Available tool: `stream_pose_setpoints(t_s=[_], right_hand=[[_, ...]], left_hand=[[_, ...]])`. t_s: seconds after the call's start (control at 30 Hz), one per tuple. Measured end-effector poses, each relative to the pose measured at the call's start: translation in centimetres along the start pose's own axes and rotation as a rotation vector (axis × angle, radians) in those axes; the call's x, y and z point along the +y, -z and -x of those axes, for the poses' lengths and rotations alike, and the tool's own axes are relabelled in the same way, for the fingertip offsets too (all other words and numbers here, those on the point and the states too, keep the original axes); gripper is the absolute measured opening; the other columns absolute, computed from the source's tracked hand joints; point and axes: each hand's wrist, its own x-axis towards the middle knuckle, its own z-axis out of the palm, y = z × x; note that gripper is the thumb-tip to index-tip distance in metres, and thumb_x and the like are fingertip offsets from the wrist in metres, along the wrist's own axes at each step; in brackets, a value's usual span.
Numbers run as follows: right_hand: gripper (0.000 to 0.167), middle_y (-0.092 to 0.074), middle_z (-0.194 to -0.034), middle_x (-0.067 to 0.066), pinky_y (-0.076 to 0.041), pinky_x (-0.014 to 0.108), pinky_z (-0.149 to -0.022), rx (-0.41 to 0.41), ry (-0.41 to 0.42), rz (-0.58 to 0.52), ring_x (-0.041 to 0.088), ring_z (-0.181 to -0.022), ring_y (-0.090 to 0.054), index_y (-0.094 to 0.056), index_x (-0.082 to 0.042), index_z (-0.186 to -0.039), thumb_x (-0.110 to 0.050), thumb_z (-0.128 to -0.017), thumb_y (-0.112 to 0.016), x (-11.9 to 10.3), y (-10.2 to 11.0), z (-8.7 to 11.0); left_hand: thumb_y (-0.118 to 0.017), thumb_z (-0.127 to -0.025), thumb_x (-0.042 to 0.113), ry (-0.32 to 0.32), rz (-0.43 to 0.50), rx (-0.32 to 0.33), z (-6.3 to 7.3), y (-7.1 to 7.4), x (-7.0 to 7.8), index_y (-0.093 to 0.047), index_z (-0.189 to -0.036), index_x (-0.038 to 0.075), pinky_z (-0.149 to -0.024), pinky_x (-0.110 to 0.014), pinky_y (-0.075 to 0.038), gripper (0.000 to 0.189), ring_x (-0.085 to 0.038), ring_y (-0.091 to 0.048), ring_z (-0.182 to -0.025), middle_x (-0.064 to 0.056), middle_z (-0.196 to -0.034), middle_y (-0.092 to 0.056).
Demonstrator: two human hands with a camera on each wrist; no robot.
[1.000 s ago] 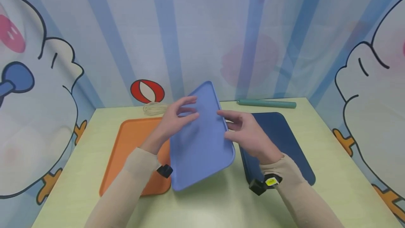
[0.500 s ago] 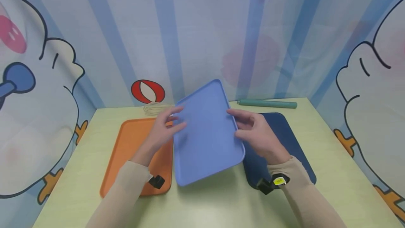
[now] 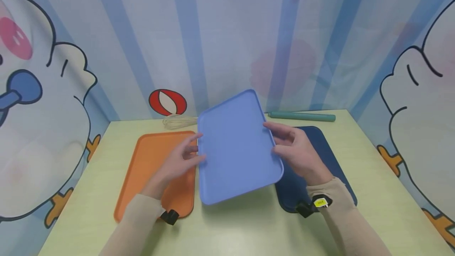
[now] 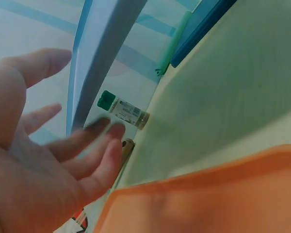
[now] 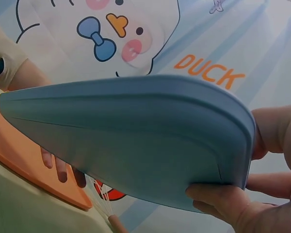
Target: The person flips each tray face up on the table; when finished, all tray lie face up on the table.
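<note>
A light-blue tray (image 3: 236,149) is held tilted above the middle of the table. My right hand (image 3: 300,151) grips its right edge, thumb on the upper face; in the right wrist view fingers (image 5: 218,196) press the underside. At the tray's left edge is my left hand (image 3: 177,161), thumb in front and fingertips behind. In the left wrist view its fingers are spread and loosely bent, with a gap to the tray edge (image 4: 99,53). An orange tray (image 3: 156,169) lies below the left hand, and a dark-blue tray (image 3: 316,157) lies under the right one.
At the table's (image 3: 234,236) back edge lies a teal cylinder (image 3: 302,116). A whisk (image 3: 175,121) lies back left, its wooden handle (image 5: 117,224) seen in the right wrist view. Behind the light-blue tray stands a green-capped bottle (image 4: 126,110). A printed cloth (image 3: 234,38) hangs behind.
The light-blue tray has shifted right and turned to show more of its upper face. My right hand has moved right with it. My left hand has slid down and left along the tray's edge.
</note>
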Motion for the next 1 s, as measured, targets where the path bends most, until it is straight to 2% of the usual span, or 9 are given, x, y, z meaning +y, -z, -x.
stream_pose_setpoints(t_s=[0.1, 0.33, 0.67, 0.87, 1.0], right_hand=[[0.074, -0.039, -0.164, 0.021, -0.058, 0.031, -0.091, 0.007, -0.009, -0.006, 0.041, -0.147, -0.045, -0.044, 0.003, -0.157, 0.016, -0.084, -0.052, 0.4, 0.3, 0.1], [0.072, -0.038, -0.163, 0.026, -0.059, 0.031, -0.093, 0.01, 0.0, -0.026, 0.046, -0.147, -0.043, -0.041, 0.006, -0.157, 0.016, -0.086, -0.052, 1.4, 1.1, 0.4], [0.072, -0.035, -0.165, 0.025, -0.058, 0.031, -0.096, -0.043, -0.002, -0.027, 0.043, -0.149, -0.041, -0.038, 0.006, -0.158, 0.015, -0.088, -0.054, 2.7, 1.9, 0.3], [0.074, -0.035, -0.163, 0.03, -0.059, 0.031, -0.094, -0.078, -0.041, 0.008, 0.044, -0.149, -0.041, -0.034, 0.007, -0.159, 0.015, -0.089, -0.055, 3.6, 2.4, 0.3], [0.076, -0.036, -0.163, 0.029, -0.058, 0.028, -0.089, -0.075, -0.077, 0.109, 0.046, -0.148, -0.042, -0.036, 0.005, -0.159, 0.018, -0.087, -0.056, 4.4, 2.5, 0.3]], left_hand=[[-0.078, -0.097, 0.033, -0.008, 0.008, -0.008, 0.4, -0.3, -0.4, -0.042, -0.161, 0.03, -0.101, -0.049, -0.058, 0.073, -0.039, -0.062, -0.13, -0.018, -0.147, -0.058], [-0.077, -0.098, 0.025, -0.026, 0.09, 0.007, 0.8, -0.5, -0.8, -0.047, -0.158, 0.026, -0.101, -0.047, -0.058, 0.068, -0.04, -0.057, -0.135, -0.016, -0.151, -0.054], [-0.076, -0.097, 0.013, -0.049, 0.152, 0.005, 0.9, -0.6, -0.6, -0.047, -0.158, 0.022, -0.099, -0.045, -0.059, 0.068, -0.041, -0.061, -0.129, -0.017, -0.153, -0.049], [-0.074, -0.098, 0.009, -0.052, 0.148, 0.004, 1.0, -0.5, -0.5, -0.047, -0.158, 0.018, -0.098, -0.043, -0.06, 0.067, -0.04, -0.063, -0.127, -0.018, -0.154, -0.049], [-0.072, -0.098, 0.008, -0.046, 0.146, 0.008, 1.1, -0.4, -0.3, -0.048, -0.157, 0.016, -0.097, -0.044, -0.06, 0.064, -0.039, -0.066, -0.123, -0.019, -0.152, -0.05]])
